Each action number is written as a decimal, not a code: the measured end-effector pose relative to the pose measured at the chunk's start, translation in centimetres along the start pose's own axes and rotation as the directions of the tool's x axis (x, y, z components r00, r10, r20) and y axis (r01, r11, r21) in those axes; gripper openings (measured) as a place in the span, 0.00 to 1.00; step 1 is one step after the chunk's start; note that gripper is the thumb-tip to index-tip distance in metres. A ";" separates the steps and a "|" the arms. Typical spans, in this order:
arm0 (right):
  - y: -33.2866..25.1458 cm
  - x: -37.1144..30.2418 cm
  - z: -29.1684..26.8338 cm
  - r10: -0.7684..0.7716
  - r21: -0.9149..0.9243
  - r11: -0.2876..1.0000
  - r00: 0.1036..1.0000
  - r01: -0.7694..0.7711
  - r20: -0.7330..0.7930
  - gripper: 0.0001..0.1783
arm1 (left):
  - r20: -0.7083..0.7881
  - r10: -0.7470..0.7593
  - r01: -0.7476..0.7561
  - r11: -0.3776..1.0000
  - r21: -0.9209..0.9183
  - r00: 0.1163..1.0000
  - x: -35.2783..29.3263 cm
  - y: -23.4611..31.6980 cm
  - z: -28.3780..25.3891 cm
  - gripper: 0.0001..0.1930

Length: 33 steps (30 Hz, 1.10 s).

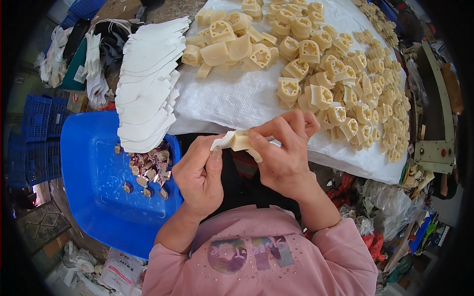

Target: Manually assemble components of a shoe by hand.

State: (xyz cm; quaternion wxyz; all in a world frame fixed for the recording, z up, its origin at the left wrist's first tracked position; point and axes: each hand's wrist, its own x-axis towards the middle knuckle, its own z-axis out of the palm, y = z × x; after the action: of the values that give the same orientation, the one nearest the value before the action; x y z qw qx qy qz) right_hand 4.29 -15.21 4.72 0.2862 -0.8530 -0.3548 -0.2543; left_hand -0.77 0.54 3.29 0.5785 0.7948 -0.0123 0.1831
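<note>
At the near edge of the white-covered tabletop (212,101), the left hand (200,175) pinches a white piece (222,141) between thumb and fingers; the right hand (286,157) is clamped on a cream part (242,142) against it; best, I judge, to hold the cream part steady, keep the white piece smooth and let the thumbs press evenly.

**Blue crates (37,117) and clear plastic (390,203) at the edges**

The crates are stacked at left, with a white printed sack (121,271) lower down. At right is a green metal frame (427,154); the clear plastic lies lower, near red plastic (376,245).
</note>
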 end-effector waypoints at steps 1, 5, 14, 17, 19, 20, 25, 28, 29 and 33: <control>-0.2 0.1 -0.1 0.029 0.000 1.000 0.996 -0.029 0.082 0.16 | -0.023 0.047 -0.046 0.998 0.034 0.999 -0.2 -0.4 0.2 0.11; -0.2 -0.3 0.1 0.052 -0.004 0.999 0.979 -0.052 0.198 0.13 | 0.009 0.080 -0.081 0.994 0.072 0.997 -0.5 -0.8 0.6 0.09; 0.6 -0.8 1.4 0.009 0.044 0.999 0.984 -0.018 0.177 0.13 | 0.125 0.285 -0.309 0.905 0.293 0.950 0.0 -0.5 0.7 0.13; 1.5 -1.3 1.8 0.037 0.181 0.981 0.989 -0.063 0.142 0.14 | 0.128 0.089 -0.102 0.990 0.099 0.988 -0.3 -0.8 0.4 0.13; 1.4 -1.3 1.7 0.046 0.296 0.952 0.994 -0.075 0.102 0.15 | 0.099 0.038 -0.028 0.995 -0.091 0.994 -0.4 -1.8 0.3 0.11; 1.3 -1.4 1.5 0.080 0.373 0.920 0.989 -0.122 0.126 0.15 | 0.099 0.037 -0.029 0.996 -0.088 0.994 -0.4 -2.2 0.4 0.11; 1.3 -1.7 1.0 0.119 0.546 0.813 0.976 -0.200 0.180 0.16 | 0.115 0.226 -0.193 0.950 -0.245 0.967 0.4 -2.8 0.9 0.07; 1.2 -1.8 0.5 0.108 0.520 0.821 0.959 -0.235 0.263 0.16 | 0.133 0.285 -0.273 0.957 -0.100 0.949 0.5 -2.5 1.1 0.05; 1.1 -1.8 0.4 0.095 0.481 0.842 0.944 -0.245 0.315 0.16 | 0.139 0.316 -0.314 0.949 -0.035 0.939 0.6 -2.4 1.2 0.05; 0.8 -2.1 0.6 0.027 0.467 0.853 0.915 -0.231 0.403 0.16 | 0.192 0.269 -0.272 0.962 -0.011 0.944 0.5 -2.0 1.1 0.07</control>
State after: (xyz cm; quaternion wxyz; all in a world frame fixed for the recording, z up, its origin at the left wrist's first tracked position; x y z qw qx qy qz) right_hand 3.67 -16.23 2.70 0.4417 -0.8029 -0.3984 0.0390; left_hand 0.45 0.25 1.31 0.5377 0.8040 -0.1755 0.1835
